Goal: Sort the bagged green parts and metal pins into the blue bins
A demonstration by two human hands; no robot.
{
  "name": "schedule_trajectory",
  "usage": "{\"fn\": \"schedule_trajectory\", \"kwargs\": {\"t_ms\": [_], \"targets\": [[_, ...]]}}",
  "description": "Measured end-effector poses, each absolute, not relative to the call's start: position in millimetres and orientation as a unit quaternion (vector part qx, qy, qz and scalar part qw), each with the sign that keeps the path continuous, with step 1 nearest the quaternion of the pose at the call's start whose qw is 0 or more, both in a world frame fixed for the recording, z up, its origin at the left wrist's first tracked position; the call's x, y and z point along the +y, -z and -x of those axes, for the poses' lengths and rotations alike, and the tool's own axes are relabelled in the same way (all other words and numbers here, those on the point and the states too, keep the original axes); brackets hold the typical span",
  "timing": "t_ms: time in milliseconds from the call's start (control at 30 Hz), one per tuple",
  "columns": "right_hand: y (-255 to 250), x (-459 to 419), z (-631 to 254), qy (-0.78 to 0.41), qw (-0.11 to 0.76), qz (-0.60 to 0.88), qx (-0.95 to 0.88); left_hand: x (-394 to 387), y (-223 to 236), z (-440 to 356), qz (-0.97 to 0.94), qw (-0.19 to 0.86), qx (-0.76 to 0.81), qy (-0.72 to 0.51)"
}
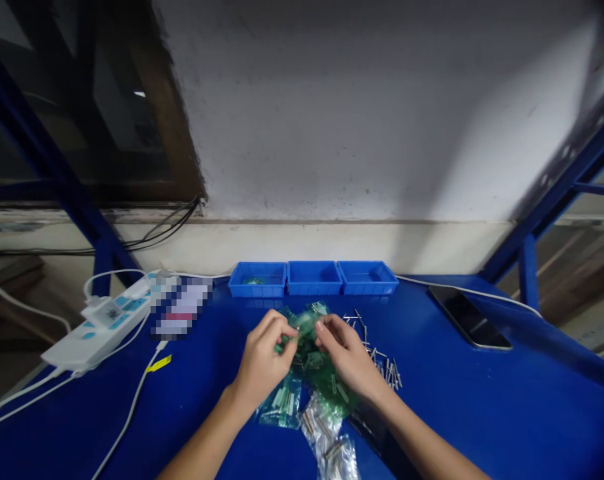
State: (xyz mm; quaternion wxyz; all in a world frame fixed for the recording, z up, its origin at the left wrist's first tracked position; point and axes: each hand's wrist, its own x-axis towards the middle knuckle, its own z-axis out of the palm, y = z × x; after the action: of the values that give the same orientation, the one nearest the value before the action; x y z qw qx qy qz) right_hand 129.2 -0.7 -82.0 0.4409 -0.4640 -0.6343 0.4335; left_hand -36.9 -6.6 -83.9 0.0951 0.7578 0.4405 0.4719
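My left hand (267, 357) is closed in a pinch at the left side of a crinkled green plastic bag (309, 327). My right hand (351, 353) pinches the same bag from the right, its thumb and fingertips on the film. More green film lies beneath both hands, partly hidden by them. Below are a green bag of small slim pieces (285, 400) and clear bags of metal pins (322, 423). Loose metal pins (389, 373) lie scattered beside my right hand.
Three blue trays (314, 290) stand in a row at the back of the blue table (482, 413); the left one holds something green. A dark phone (469, 317) lies at right. A white power strip (102, 327), cables and a yellow tag (160, 363) are at left.
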Motion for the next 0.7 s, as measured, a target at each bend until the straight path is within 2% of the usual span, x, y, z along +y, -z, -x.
{"fn": "schedule_trajectory", "kwargs": {"t_ms": [67,167,267,400,467,600,700], "targets": [[81.6,-0.6,-129.2,-0.480,0.455,0.428,-0.616,-10.6,86.8,31.5,-0.791,0.087,0.410,-0.446],[82.0,-0.8,-131.6,-0.423,0.503,0.431,-0.618,-15.0,89.0,23.0,-0.821,0.143,0.385,-0.395],[80.8,-3.2,-135.1,-0.317,0.522,0.427,-0.666,-15.2,88.9,18.2,-0.766,0.289,0.413,-0.399],[78.7,-10.0,-136.2,-0.185,0.500,0.362,-0.765,-7.7,88.4,20.5,-0.543,0.532,0.456,-0.463],[79.6,-12.3,-135.7,-0.142,0.476,0.341,-0.798,-2.8,86.7,24.7,-0.447,0.605,0.454,-0.478],[82.8,-10.8,-135.4,-0.124,0.462,0.361,-0.801,3.5,81.5,34.0,-0.419,0.601,0.446,-0.513],[81.1,-6.9,-136.0,-0.145,0.470,0.421,-0.762,2.4,80.9,36.8,-0.511,0.501,0.477,-0.511]]}}
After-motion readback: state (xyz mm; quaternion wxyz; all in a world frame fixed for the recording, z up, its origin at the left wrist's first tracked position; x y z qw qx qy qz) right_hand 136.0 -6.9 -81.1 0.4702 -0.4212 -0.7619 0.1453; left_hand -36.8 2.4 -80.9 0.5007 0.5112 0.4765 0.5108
